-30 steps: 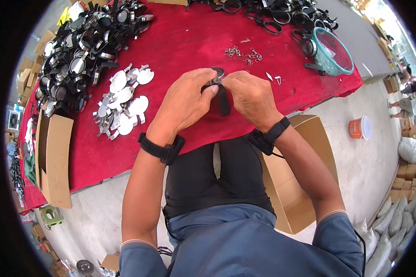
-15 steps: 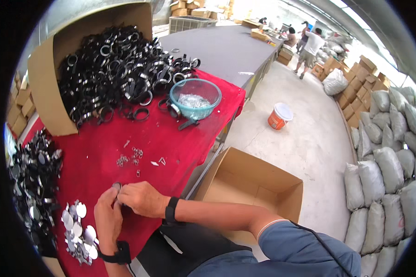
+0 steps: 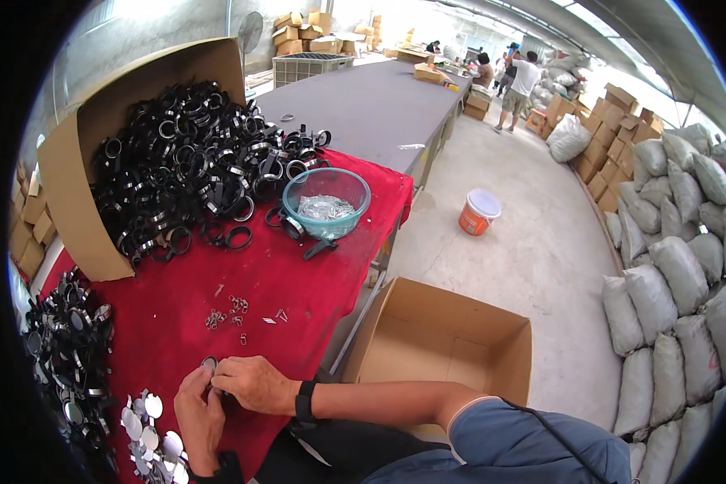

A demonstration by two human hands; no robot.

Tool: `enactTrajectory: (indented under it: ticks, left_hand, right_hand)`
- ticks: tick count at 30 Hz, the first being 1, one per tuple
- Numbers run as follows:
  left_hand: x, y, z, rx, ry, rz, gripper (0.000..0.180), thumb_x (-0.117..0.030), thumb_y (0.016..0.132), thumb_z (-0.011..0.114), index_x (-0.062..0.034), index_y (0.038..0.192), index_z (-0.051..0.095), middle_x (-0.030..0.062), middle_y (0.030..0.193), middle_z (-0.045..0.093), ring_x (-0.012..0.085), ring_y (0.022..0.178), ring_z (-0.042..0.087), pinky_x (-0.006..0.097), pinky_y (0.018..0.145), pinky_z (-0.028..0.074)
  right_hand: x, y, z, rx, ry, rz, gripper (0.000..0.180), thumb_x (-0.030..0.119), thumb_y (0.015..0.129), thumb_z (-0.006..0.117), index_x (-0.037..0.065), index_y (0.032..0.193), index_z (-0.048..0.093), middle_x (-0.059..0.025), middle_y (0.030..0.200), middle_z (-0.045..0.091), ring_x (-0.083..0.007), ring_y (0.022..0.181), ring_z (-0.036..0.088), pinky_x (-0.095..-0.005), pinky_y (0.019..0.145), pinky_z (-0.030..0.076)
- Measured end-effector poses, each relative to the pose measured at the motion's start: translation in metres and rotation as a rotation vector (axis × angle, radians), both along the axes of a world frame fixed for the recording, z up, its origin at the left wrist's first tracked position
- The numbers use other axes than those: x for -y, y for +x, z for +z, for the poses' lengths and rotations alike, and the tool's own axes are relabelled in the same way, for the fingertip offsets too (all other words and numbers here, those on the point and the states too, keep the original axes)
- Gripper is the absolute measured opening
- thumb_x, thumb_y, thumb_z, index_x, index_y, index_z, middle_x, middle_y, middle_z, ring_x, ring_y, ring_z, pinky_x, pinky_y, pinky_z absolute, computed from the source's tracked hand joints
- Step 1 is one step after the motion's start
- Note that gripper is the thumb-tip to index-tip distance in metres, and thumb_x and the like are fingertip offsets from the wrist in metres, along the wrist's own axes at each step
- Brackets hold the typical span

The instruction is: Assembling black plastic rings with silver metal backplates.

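Pinching a small round part (image 3: pixel 209 364) between them, both hands are meeting low over the worktop (image 3: pixel 282 282), right hand (image 3: pixel 250 384) lying above left hand (image 3: pixel 198 418).

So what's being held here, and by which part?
A small round metal disc, pinched at its edge between the fingertips of the left hand and right hand, low over the red cloth. Finer detail is hidden.

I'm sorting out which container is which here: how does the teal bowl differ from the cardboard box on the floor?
The teal bowl is round and see-through, and stands on the red cloth; the cardboard box is brown, rectangular and sits on the floor. The bowl holds small shiny parts; the box looks empty. Both are open-topped.
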State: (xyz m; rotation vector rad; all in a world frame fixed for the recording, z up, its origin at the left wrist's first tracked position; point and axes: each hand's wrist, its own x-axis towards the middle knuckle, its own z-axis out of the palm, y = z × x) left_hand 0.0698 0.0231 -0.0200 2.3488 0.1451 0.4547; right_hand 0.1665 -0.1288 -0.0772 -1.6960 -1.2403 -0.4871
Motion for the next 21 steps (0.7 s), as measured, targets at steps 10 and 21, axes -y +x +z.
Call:
enactTrajectory:
  ticks: [10,21]
  left_hand:
    - [-0.003,0.003,0.000,0.010,0.034,-0.012,0.035,0.007,0.089,0.069,0.0106,0.123,0.076,0.0301,0.126,0.076,0.0441,0.120,0.073,0.046,0.109,0.056]
    - [-0.008,-0.007,-0.012,0.052,0.024,0.032,0.034,0.005,0.088,0.069,0.0087,0.121,0.077,0.0286,0.122,0.077,0.0413,0.117,0.076,0.043,0.107,0.057]
  right_hand:
    - [-0.002,-0.003,0.002,0.012,0.005,-0.027,0.010,0.006,0.088,0.069,0.003,0.098,0.069,-0.0113,0.095,0.064,-0.0310,0.089,0.069,-0.0420,0.075,0.060]
    - [-0.004,-0.021,0.004,-0.085,0.003,0.001,0.014,0.007,0.090,0.067,0.003,0.103,0.070,-0.0128,0.098,0.068,-0.0329,0.093,0.071,-0.0434,0.081,0.060]
